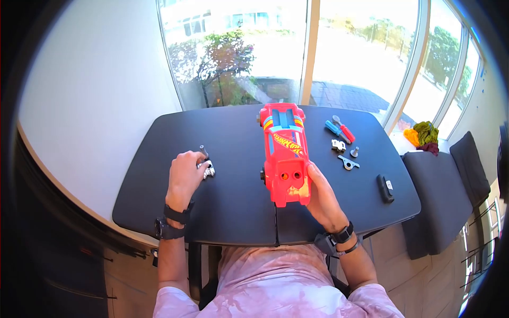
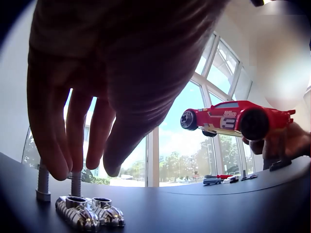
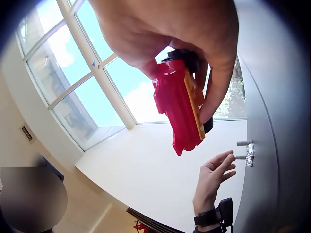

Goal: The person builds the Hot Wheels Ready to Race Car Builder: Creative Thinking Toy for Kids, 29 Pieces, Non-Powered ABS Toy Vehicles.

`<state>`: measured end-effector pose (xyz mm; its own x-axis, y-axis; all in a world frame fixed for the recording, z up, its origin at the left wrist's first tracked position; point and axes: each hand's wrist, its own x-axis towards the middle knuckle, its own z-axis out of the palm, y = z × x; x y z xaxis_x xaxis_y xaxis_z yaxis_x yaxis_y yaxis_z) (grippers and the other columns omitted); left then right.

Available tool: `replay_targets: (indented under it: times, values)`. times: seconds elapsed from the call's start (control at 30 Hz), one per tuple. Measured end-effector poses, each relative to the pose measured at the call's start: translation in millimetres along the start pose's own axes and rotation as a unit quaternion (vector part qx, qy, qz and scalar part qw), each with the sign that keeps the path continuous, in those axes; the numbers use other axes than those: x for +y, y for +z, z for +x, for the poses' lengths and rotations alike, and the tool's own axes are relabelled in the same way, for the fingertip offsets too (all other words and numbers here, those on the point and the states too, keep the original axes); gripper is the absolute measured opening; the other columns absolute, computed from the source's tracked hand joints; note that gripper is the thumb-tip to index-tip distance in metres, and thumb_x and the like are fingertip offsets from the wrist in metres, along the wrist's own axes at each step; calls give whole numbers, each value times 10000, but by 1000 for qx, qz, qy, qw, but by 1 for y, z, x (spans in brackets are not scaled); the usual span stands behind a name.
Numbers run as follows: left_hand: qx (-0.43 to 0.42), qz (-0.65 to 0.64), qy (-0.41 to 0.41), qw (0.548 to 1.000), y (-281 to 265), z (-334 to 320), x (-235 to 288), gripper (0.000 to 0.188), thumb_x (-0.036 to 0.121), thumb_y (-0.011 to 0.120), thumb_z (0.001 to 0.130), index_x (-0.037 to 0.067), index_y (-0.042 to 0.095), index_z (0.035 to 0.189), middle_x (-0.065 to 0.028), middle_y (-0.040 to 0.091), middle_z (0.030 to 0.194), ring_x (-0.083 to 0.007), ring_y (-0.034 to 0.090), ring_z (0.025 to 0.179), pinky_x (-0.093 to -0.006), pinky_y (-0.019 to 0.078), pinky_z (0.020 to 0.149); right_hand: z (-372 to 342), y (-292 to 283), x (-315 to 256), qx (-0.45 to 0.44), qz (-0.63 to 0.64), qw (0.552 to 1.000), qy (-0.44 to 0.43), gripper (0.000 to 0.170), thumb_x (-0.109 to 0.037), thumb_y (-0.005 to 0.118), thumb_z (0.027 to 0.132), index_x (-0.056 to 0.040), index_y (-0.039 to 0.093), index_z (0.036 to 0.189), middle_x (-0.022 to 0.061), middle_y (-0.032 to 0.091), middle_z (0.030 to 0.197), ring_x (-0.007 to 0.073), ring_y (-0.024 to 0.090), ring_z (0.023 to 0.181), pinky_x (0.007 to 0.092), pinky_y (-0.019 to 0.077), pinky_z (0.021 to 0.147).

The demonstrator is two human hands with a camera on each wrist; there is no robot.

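My right hand (image 1: 326, 201) grips a red Hot Wheels toy car (image 1: 286, 153) from its right side, holding it up over the middle of the table. Two round holes show in the car's near end. Over the left part of the table, my left hand (image 1: 184, 175) reaches down with loosely bent fingers apart. Below its fingertips lies a chrome toy engine piece (image 2: 87, 213) with ribbed sides. Beside that piece a grey plastic screw (image 2: 43, 187) stands upright, and a second grey screw (image 2: 76, 185) rises right at the fingertips.
On the table's right side lie a blue-handled tool (image 1: 334, 128), a red-handled tool (image 1: 347, 133), a pale silvery part (image 1: 338, 145), another grey screw (image 1: 354, 152), a grey bracket (image 1: 348, 163) and a black handle-shaped piece (image 1: 385, 188). A dark cushioned bench (image 1: 440, 201) stands right of the table.
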<state>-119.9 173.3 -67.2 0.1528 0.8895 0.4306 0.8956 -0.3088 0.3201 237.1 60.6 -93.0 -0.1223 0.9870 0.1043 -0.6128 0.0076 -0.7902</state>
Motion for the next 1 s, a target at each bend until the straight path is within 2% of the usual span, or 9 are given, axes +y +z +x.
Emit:
replay_targets:
  times: [0.07, 0.17, 0.27, 0.37, 0.47, 0.57, 0.7, 0.77, 1.0]
  values:
    - [-19, 76, 11, 997, 10, 4, -17, 230, 226, 876, 942, 55, 876, 1095, -173, 839, 1027, -361, 810, 893, -452, 639, 837, 1, -1, 0, -5, 0, 1000, -5, 461, -332, 529, 1240, -56, 490, 1606, 81, 656, 1536, 147, 675, 1386, 357, 585, 1126]
    - [-57, 89, -15, 994, 17, 7, -21, 202, 206, 858, 949, 51, 886, 1075, -203, 828, 977, -417, 801, 925, -495, 647, 893, 1, -2, 0, -9, -2, 1000, -4, 464, -336, 536, 1237, -59, 491, 1606, 76, 654, 1535, 136, 672, 1381, 353, 585, 1119]
    - [-58, 65, -38, 995, 24, 8, -24, 173, 194, 867, 937, 44, 891, 1021, -206, 822, 937, -420, 798, 887, -489, 650, 866, 2, -4, -1, -7, -4, 1000, -2, 464, -338, 538, 1237, -61, 491, 1607, 74, 659, 1520, 130, 676, 1369, 345, 590, 1100]
    - [-36, 55, -32, 997, 19, 6, -17, 180, 192, 880, 928, 28, 889, 1001, -202, 823, 910, -398, 806, 842, -459, 653, 846, 1, -3, -1, -7, -9, 1000, -3, 462, -345, 536, 1238, -65, 493, 1603, 65, 665, 1493, 122, 681, 1351, 340, 599, 1075]
    - [11, -32, -26, 999, -6, -1, 15, 208, 177, 887, 936, -10, 877, 1025, -169, 848, 906, -297, 847, 816, -362, 663, 805, 0, -1, -3, -3, -20, 1000, -2, 458, -352, 535, 1239, -70, 498, 1599, 55, 674, 1461, 112, 688, 1331, 331, 606, 1055]
    - [71, -172, -5, 983, -40, -19, 67, 177, 96, 892, 938, -40, 868, 1049, -159, 854, 917, -221, 859, 819, -306, 665, 777, -1, -1, -2, 0, -27, 1000, -2, 452, -353, 533, 1240, -74, 501, 1595, 49, 682, 1439, 108, 695, 1314, 328, 611, 1042]
    - [53, -302, 106, 946, -70, -50, 131, 174, -11, 884, 923, -54, 861, 1091, -151, 840, 978, -189, 851, 862, -288, 676, 796, -1, 1, -3, 1, -26, 1000, -3, 452, -345, 533, 1240, -74, 496, 1599, 58, 678, 1463, 119, 699, 1324, 339, 617, 1052]
    - [42, -266, 155, 951, -63, -58, 148, 169, 27, 900, 924, -30, 863, 1079, -131, 838, 976, -193, 851, 843, -293, 665, 760, 0, -2, -2, -3, -27, 1000, -3, 456, -344, 536, 1238, -73, 492, 1603, 67, 671, 1484, 133, 700, 1337, 353, 622, 1061]
    - [65, -191, 226, 953, -20, -53, 172, 217, 164, 933, 920, 14, 847, 1053, -122, 819, 967, -247, 818, 792, -361, 627, 699, 0, -4, -1, -12, -22, 1000, -11, 470, -345, 550, 1232, -73, 483, 1609, 89, 669, 1495, 162, 707, 1346, 367, 634, 1068]
